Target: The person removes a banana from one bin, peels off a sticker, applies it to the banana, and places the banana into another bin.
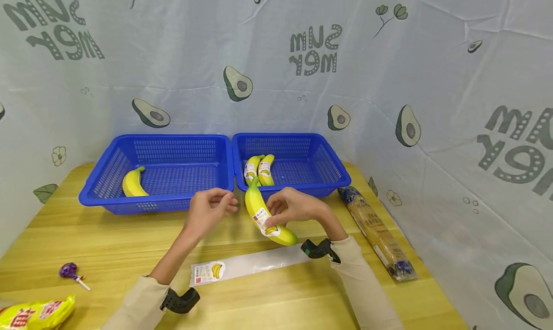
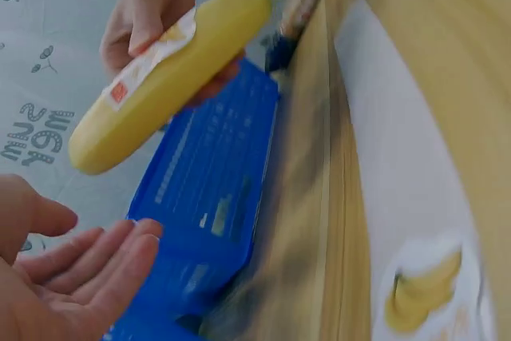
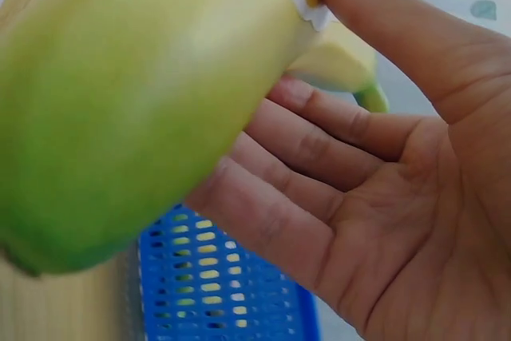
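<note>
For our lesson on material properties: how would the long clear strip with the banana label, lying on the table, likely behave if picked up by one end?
The strip looks thin and see-through, so it would probably droop, not stay stiff. It lies flat on the table, so it likely weighs little and may slide when pushed. Flat, it seems unlikely to roll.

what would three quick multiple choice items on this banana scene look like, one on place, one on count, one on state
1. Where is the lollipop?
A. table's left side
B. in a basket
C. on the roll

2. How many bananas lie in the right basket?
A. none
B. two
C. four

3. What is the right hand doing?
A. resting flat
B. holding the labelled banana
C. gripping a basket

Key: 1 A, it lies near the table's left edge; 2 B, two labelled bananas lie side by side; 3 B, its fingers wrap the banana.
</note>
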A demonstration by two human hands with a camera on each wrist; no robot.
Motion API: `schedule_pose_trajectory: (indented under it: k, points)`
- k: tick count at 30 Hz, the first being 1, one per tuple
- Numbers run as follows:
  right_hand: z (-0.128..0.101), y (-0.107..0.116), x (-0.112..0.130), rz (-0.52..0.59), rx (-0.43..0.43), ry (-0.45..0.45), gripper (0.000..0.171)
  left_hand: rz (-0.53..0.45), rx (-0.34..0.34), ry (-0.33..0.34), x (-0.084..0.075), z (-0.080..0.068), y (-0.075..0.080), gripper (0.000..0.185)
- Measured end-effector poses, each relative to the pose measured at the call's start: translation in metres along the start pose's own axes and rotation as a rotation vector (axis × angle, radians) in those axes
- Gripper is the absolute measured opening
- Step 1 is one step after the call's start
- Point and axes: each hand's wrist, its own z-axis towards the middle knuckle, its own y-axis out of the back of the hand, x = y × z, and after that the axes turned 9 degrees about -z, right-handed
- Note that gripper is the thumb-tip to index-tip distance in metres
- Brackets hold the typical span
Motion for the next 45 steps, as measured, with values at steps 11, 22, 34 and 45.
schedule_pose_trajectory:
  k: [11,22,34,45]
  points:
    - [0.005,0.030,0.000,0.071,-0.126,-0.117,0.019,-0.491,-0.007,0.397,0.007,0.011,-0.026,0.042]
    - [0.024,0.056,-0.002,0.109,-0.208,-0.123,0.023,-0.876,-0.251,0.443,0.012,0.023,-0.042,0.044]
    - [0.042,0.086,-0.015,0.164,-0.321,-0.263,0.047,-1.101,-0.396,0.488,0.016,0.031,-0.044,0.007]
    - [0.053,0.107,-0.034,0.221,-0.368,-0.354,0.058,-1.175,-0.436,0.528,0.016,0.042,-0.052,0.040]
